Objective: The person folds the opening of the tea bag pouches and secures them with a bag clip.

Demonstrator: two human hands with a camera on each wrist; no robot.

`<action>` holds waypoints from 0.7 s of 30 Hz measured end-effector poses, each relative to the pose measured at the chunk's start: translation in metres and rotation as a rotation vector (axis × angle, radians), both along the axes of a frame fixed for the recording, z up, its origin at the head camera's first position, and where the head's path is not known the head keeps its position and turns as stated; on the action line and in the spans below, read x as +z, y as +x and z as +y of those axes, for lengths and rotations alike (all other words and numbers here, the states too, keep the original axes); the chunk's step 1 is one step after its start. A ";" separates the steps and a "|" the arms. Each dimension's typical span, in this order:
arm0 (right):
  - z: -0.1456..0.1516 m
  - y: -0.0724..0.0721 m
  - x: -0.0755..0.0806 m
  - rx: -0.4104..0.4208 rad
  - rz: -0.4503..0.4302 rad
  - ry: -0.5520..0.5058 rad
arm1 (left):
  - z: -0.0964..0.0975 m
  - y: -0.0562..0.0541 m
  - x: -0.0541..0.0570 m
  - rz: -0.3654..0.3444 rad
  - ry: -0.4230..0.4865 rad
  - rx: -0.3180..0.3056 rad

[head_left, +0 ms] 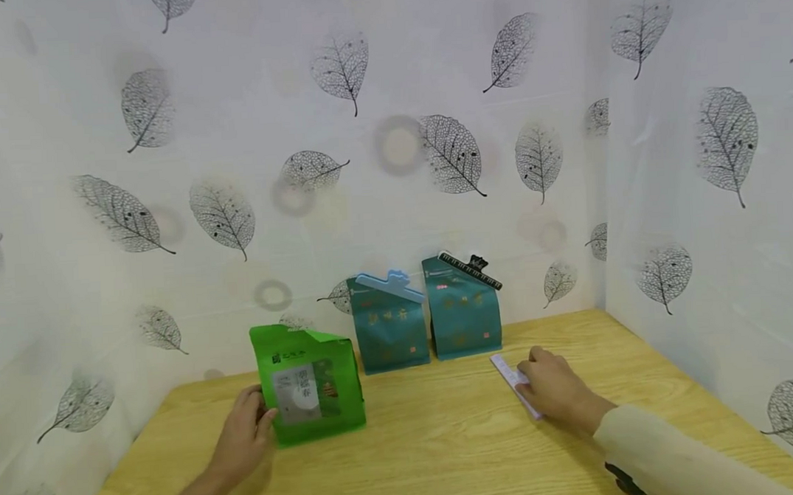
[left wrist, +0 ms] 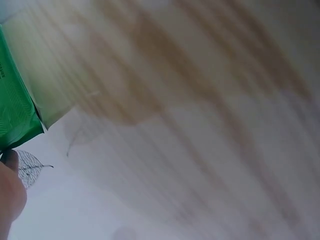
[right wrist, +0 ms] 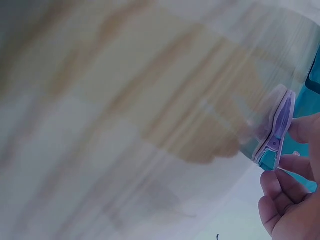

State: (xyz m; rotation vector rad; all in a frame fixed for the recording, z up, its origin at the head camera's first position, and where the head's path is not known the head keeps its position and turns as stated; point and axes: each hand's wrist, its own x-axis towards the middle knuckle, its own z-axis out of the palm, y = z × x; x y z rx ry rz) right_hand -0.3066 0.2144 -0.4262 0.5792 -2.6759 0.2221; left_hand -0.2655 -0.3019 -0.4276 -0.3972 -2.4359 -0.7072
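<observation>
A bright green tea bag (head_left: 346, 397) with a printed front panel stands on the wooden table at the left, its top edge folded over unevenly. My left hand (head_left: 241, 435) grips its left side, thumb in front and fingers behind. In the left wrist view only a strip of the green bag (left wrist: 17, 95) and part of the left hand (left wrist: 10, 195) show. On the right, my right hand (head_left: 558, 388) pinches a pale purple bag clip (head_left: 508, 375) low over the tabletop. The right wrist view shows the clip (right wrist: 283, 120) side-on between the fingers (right wrist: 305, 129).
Two teal bags stand at the back against the leaf-printed curtain (head_left: 391, 129). A light blue clip (head_left: 391, 283) sits across the left teal bag (head_left: 390, 336), a black piano-key clip (head_left: 470, 270) across the right teal bag (head_left: 466, 318). The wooden table (head_left: 432, 453) ends at the curtains.
</observation>
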 end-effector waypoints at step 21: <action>-0.013 0.001 -0.001 0.030 0.028 -0.009 | 0.068 -0.007 -0.004 0.022 0.029 -0.089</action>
